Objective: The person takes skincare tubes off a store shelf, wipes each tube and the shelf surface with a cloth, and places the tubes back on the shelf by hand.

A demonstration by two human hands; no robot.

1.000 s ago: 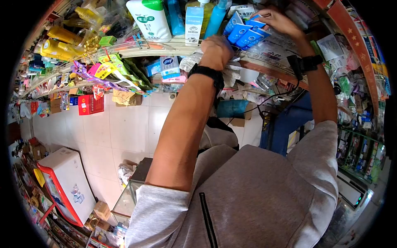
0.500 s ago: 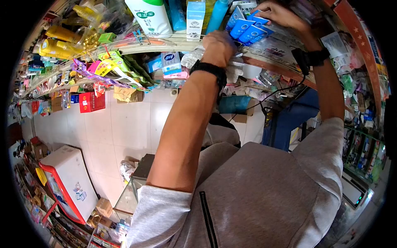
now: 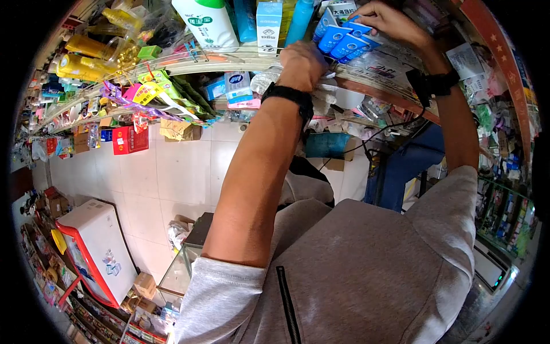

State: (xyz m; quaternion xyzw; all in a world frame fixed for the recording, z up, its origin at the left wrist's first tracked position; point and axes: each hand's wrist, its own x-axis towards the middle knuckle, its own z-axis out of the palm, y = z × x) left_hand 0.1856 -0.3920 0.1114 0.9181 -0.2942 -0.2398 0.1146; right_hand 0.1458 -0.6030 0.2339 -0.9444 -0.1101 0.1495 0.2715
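My left hand [image 3: 302, 62] is curled at the shelf edge, beside the blue tubes; its fingertips are hidden, so what it grips cannot be made out. White-grey cloth [image 3: 325, 94] shows below and beside it. My right hand [image 3: 389, 24] has thumb and fingers closed at the top of a blue squeeze tube [image 3: 360, 27] in the back of a cluster. Several matching blue tubes [image 3: 348, 46] stand tightly together in front of it. Left of them are a light-blue bottle [image 3: 299, 23], a white-and-blue carton [image 3: 268, 28] and a white bottle with a green cap [image 3: 205, 24].
Yellow bottles [image 3: 86, 67] and colourful packets [image 3: 172, 94] crowd the shelf on the left. Below lies a tiled floor [image 3: 172, 178] with a red-and-white freezer [image 3: 97, 246] and a glass case [image 3: 175, 275]. A black cable [image 3: 372, 143] hangs from my right wrist.
The camera view has shifted very slightly. Both hands keep nearly the same places, the right at the blue tubes and the left at the shelf edge.
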